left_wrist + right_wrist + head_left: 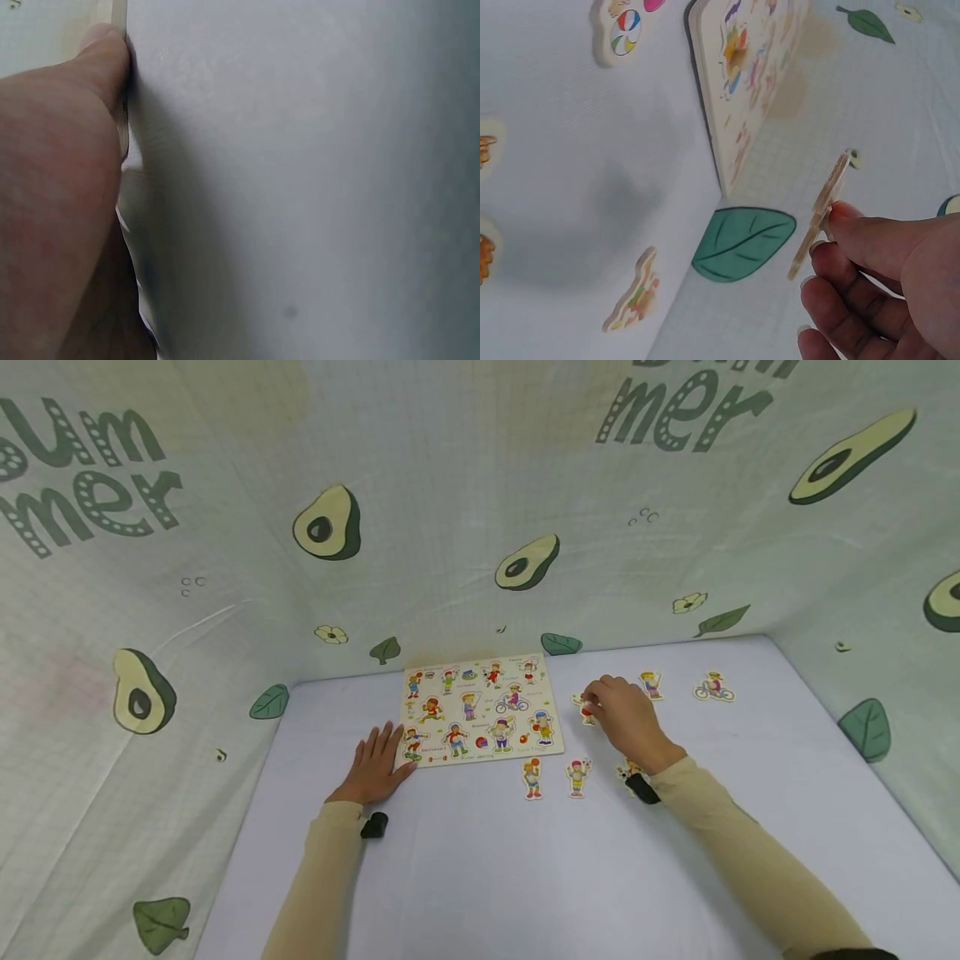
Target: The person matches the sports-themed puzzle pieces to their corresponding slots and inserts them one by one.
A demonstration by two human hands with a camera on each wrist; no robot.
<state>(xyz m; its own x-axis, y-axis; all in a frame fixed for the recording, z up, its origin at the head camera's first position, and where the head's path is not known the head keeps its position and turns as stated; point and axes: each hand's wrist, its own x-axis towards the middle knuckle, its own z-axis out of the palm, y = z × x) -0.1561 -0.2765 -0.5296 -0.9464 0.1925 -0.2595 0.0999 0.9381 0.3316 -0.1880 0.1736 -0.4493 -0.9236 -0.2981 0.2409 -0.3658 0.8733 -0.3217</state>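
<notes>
A wooden puzzle board (442,727) printed with children at sports lies at the back of the table. My left hand (371,766) rests with spread fingers at its left edge; in the left wrist view the thumb (105,60) touches the board's rim. To the right of the board, my right hand (628,717) pinches a flat figure-shaped puzzle piece (586,713) between thumb and finger. The right wrist view shows this puzzle piece (819,217) edge-on, raised above the table; its picture is turned away there.
Loose puzzle pieces lie around the right hand: a cyclist (714,687), a figure with a stick (651,686), two children (532,779) in front of the board, and one partly covered piece (628,770) under the right wrist. A printed cloth (435,593) hangs behind the table.
</notes>
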